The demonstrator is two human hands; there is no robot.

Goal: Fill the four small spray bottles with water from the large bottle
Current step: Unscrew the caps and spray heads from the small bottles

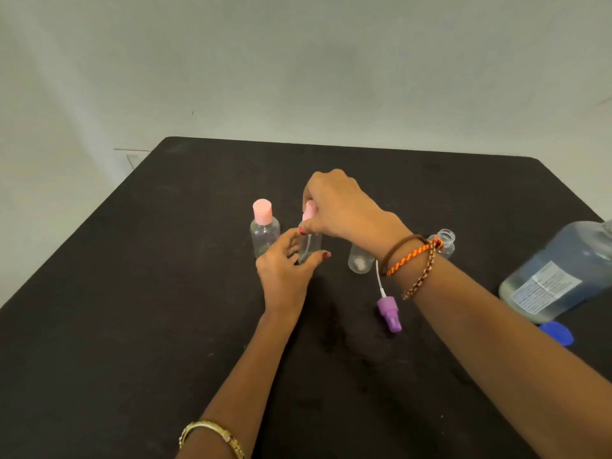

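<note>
Four small clear bottles stand mid-table. My left hand (pixel 284 263) grips the body of one small spray bottle (pixel 309 248), while my right hand (pixel 337 203) pinches its pink spray cap (pixel 309 210) from above. To the left stands a small bottle with a pink flip cap (pixel 264 231). Right of my hands is a capless small bottle (pixel 360 260), and behind my right wrist an open-necked one (pixel 445 241). A purple spray head (pixel 389 314) with its white tube lies loose on the table. The large water bottle (pixel 559 273) stands at the right edge, uncapped.
A black table (pixel 132 309) carries everything; its far edge meets a pale wall. A blue cap (pixel 559 331) lies beside the large bottle's base. Bracelets circle both wrists.
</note>
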